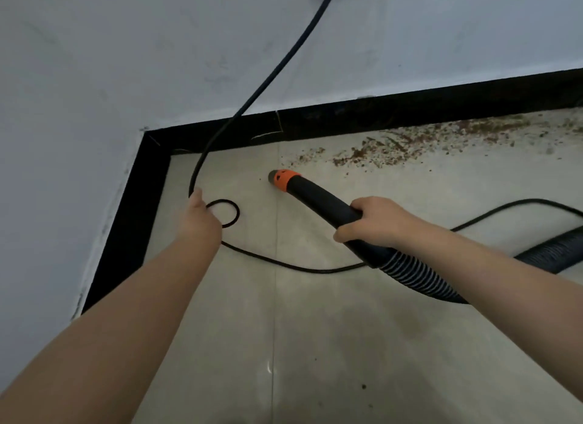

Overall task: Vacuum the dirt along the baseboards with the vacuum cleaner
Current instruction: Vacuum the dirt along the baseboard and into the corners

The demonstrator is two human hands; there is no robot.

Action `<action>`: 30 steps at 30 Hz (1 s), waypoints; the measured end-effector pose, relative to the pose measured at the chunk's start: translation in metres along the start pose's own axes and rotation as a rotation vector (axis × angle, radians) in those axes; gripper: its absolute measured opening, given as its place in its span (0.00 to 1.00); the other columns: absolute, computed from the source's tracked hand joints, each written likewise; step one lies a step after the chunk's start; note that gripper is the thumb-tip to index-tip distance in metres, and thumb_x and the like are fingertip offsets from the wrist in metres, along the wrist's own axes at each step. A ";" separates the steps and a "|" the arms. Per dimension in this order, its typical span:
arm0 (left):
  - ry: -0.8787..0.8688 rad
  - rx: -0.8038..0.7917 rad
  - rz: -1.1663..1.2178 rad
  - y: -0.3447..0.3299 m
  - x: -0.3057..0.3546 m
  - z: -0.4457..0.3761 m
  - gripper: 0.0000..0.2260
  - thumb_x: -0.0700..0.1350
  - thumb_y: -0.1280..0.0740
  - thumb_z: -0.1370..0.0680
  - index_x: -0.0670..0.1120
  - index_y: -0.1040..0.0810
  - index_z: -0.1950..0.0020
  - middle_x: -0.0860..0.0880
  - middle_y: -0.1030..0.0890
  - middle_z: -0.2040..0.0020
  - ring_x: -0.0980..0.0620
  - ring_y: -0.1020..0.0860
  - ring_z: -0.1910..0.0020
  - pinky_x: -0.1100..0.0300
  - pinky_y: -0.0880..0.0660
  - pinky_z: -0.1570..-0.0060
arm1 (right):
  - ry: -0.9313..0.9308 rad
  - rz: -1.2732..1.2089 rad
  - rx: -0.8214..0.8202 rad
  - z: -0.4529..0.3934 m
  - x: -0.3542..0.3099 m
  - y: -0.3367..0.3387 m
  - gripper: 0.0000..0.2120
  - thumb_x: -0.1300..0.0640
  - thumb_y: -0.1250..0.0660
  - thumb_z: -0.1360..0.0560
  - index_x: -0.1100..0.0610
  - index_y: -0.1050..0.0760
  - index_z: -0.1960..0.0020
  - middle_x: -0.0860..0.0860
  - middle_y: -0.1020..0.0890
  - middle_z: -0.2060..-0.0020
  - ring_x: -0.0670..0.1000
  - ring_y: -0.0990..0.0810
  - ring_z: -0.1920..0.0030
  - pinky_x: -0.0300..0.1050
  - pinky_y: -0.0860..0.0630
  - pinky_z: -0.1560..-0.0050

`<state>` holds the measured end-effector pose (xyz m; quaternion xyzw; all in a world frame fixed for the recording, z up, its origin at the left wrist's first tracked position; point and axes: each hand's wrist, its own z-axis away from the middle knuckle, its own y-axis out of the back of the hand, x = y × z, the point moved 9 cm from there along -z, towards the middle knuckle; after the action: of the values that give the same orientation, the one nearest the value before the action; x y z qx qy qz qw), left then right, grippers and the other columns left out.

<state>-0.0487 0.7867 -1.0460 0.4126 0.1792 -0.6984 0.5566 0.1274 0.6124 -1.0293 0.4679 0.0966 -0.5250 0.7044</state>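
Right hand (375, 222) wrapped with curled fingers around the vacuum nozzle (285, 180), aimed low at dirt (410, 146) beside the baseboard (410, 108); left hand (200, 217) gripping the cord (252, 89), probably to keep it aside.

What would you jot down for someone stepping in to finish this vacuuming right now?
Left hand: holds the black power cord, lifting it off the floor near the corner.
Right hand: grips the black vacuum nozzle; its orange tip sits low over the tiles, just short of the dirt.
Dirt: brown crumbs strewn along the black baseboard, running off to the right.
Done: the corner stretch looks clean.
Left: sweep the nozzle rightward along the baseboard, keeping the cord clear.
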 end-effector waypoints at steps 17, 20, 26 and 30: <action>0.113 0.159 0.372 -0.013 -0.007 -0.013 0.24 0.45 0.46 0.20 0.38 0.45 0.26 0.40 0.40 0.27 0.42 0.44 0.27 0.50 0.54 0.27 | -0.151 -0.105 0.137 -0.018 -0.022 -0.001 0.16 0.49 0.31 0.29 0.60 0.26 0.49 0.53 0.23 0.62 0.51 0.24 0.63 0.41 0.30 0.69; 0.087 0.359 0.439 0.015 -0.004 -0.009 0.25 0.43 0.45 0.20 0.37 0.48 0.25 0.38 0.47 0.25 0.41 0.51 0.25 0.49 0.54 0.27 | -0.162 -0.091 0.156 -0.013 -0.012 0.007 0.15 0.49 0.31 0.29 0.60 0.25 0.50 0.54 0.22 0.61 0.52 0.23 0.62 0.42 0.29 0.66; 0.006 0.501 0.043 0.047 0.007 0.006 0.18 0.40 0.44 0.20 0.36 0.35 0.30 0.35 0.41 0.27 0.36 0.50 0.26 0.40 0.69 0.37 | -0.154 -0.035 0.080 0.008 0.001 0.002 0.13 0.48 0.31 0.29 0.58 0.25 0.53 0.53 0.22 0.61 0.51 0.23 0.61 0.43 0.29 0.63; 0.018 0.555 -0.281 0.074 0.002 0.018 0.16 0.43 0.41 0.21 0.39 0.30 0.34 0.39 0.32 0.32 0.36 0.42 0.28 0.38 0.69 0.40 | -0.126 0.037 0.063 0.010 0.001 -0.001 0.13 0.47 0.32 0.28 0.57 0.27 0.53 0.50 0.24 0.63 0.47 0.26 0.63 0.39 0.32 0.66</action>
<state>0.0132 0.7495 -1.0210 0.5262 0.0417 -0.7871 0.3191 0.1237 0.6039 -1.0254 0.4574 0.0269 -0.5432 0.7036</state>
